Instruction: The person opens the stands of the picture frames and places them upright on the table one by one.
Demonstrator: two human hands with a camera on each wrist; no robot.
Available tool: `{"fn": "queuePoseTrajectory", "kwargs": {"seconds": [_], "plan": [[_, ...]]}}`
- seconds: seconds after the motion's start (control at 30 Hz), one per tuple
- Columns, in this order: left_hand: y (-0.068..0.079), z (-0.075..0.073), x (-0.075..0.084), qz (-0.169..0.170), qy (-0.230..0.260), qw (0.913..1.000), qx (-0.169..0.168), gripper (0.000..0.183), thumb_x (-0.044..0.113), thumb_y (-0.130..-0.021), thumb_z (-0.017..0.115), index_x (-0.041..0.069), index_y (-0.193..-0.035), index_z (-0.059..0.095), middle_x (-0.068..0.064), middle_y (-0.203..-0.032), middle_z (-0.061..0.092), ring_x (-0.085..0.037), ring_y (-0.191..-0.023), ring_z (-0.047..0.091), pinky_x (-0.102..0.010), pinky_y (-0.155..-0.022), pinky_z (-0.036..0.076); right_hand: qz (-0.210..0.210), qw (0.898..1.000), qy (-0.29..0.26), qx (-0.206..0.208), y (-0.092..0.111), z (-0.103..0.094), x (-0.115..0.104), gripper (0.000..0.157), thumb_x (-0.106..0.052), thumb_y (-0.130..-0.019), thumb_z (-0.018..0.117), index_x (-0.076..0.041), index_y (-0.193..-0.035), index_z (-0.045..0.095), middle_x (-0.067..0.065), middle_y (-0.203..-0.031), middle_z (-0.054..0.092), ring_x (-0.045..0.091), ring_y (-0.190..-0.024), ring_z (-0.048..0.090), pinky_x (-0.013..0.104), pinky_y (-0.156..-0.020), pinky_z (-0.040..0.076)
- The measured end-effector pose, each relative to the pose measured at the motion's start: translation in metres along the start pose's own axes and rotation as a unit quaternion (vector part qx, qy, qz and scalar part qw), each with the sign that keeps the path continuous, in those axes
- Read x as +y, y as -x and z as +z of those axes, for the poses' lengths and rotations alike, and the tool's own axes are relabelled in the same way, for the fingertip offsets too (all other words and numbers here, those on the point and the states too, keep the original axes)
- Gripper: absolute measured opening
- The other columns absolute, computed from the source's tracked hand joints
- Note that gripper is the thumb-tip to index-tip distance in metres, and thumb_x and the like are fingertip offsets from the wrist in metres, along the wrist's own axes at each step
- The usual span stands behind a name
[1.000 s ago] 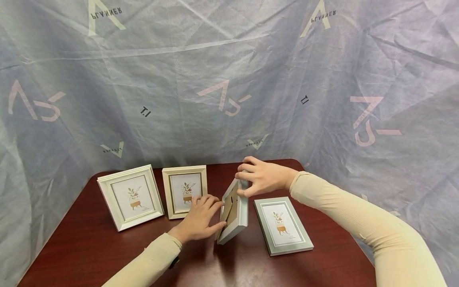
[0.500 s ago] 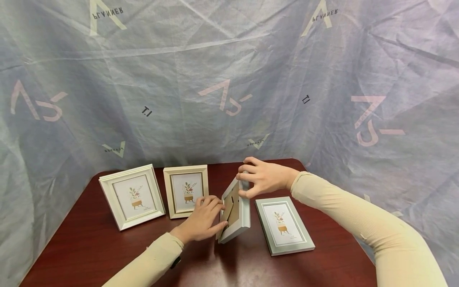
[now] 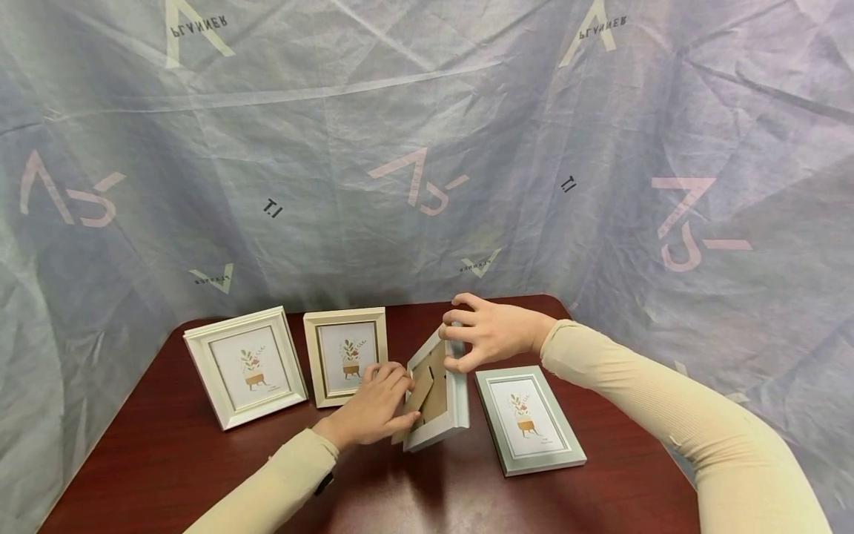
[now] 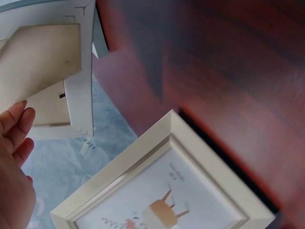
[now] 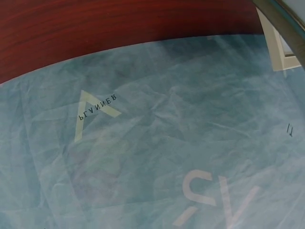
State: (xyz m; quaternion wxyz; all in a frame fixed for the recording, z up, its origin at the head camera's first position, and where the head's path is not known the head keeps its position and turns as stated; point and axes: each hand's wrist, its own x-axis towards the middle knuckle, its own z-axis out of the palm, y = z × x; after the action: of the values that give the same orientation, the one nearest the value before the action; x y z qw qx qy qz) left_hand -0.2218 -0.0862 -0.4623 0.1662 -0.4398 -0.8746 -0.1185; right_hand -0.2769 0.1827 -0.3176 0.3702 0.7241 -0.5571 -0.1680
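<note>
I'm counting four frames in all, and one of them is in use. The held frame [image 3: 458, 400] is tilting over the middle of the desk [image 3: 360, 493], between the cream frame [image 3: 315, 363] and the green frame [image 3: 497, 423], its brown back facing left; I'm not able to tell whether its lower edge is touching the desk. With the left grip [image 3: 370, 408] I'm pinching the edge of its single stand [image 4: 45, 59], which is slanting out from the back. With the right grip [image 3: 490, 331] I'm grasping the same frame at its upper end, fingers curling over the rim.

The other three are untouched. The white frame [image 3: 212, 374] is leaning upright at the far left, the cream one is standing just beside it, and the green one is lying flat, face up, near the right grip. Each of these three is showing one plant print. Two cream sleeves [image 3: 640, 386] are reaching in from the near side. Behind the desk, grey cloth [image 3: 320, 237] is hanging in creases, bearing letters and logos.
</note>
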Motion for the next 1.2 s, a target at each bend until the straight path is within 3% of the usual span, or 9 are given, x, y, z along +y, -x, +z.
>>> {"fn": "queuePoseTrajectory", "kwargs": {"seconds": [0.37, 0.63, 1.0, 1.2], "plan": [[-0.006, -0.022, -0.008, 0.045, -0.058, 0.9966, -0.036, 0.038, 0.045, -0.091, 0.055, 0.01, -0.104, 0.06, -0.002, -0.108, 0.056, -0.024, -0.116, 0.046, -0.049, -0.097, 0.03, -0.013, 1.0, 0.011, -0.015, -0.003, -0.001, 0.0, 0.023, -0.013, -0.101, 0.05, -0.03, -0.116, 0.045, 0.003, -0.111, 0.055, 0.025, -0.099, 0.057, 0.053, -0.084, 0.047], [-0.011, -0.035, -0.013, 0.063, -0.08, 0.9916, -0.08, 0.031, 0.045, -0.086, 0.06, 0.016, -0.092, 0.055, 0.0, -0.103, 0.054, -0.021, -0.112, 0.045, -0.049, -0.099, 0.03, -0.026, 1.0, 0.011, -0.014, -0.005, 0.001, -0.002, 0.023, -0.017, -0.099, 0.053, -0.032, -0.115, 0.046, 0.002, -0.109, 0.056, 0.024, -0.098, 0.058, 0.053, -0.087, 0.047], [-0.006, -0.032, -0.013, 0.047, -0.051, 0.9957, -0.062, 0.033, 0.042, -0.088, 0.057, 0.013, -0.102, 0.062, 0.0, -0.102, 0.056, -0.022, -0.111, 0.047, -0.049, -0.097, 0.03, -0.013, 1.0, 0.009, -0.026, -0.006, 0.0, -0.002, 0.022, -0.015, -0.101, 0.05, -0.032, -0.115, 0.046, 0.001, -0.11, 0.056, 0.024, -0.1, 0.057, 0.053, -0.088, 0.046], [-0.001, -0.03, -0.013, 0.032, -0.032, 0.9983, -0.038, 0.034, 0.039, -0.085, 0.064, 0.013, -0.106, 0.061, 0.0, -0.106, 0.057, -0.022, -0.112, 0.048, -0.049, -0.096, 0.031, -0.008, 1.0, 0.014, -0.023, -0.008, -0.001, -0.001, 0.022, -0.016, -0.101, 0.051, -0.031, -0.115, 0.045, 0.0, -0.108, 0.056, 0.023, -0.099, 0.057, 0.053, -0.086, 0.047]]}}
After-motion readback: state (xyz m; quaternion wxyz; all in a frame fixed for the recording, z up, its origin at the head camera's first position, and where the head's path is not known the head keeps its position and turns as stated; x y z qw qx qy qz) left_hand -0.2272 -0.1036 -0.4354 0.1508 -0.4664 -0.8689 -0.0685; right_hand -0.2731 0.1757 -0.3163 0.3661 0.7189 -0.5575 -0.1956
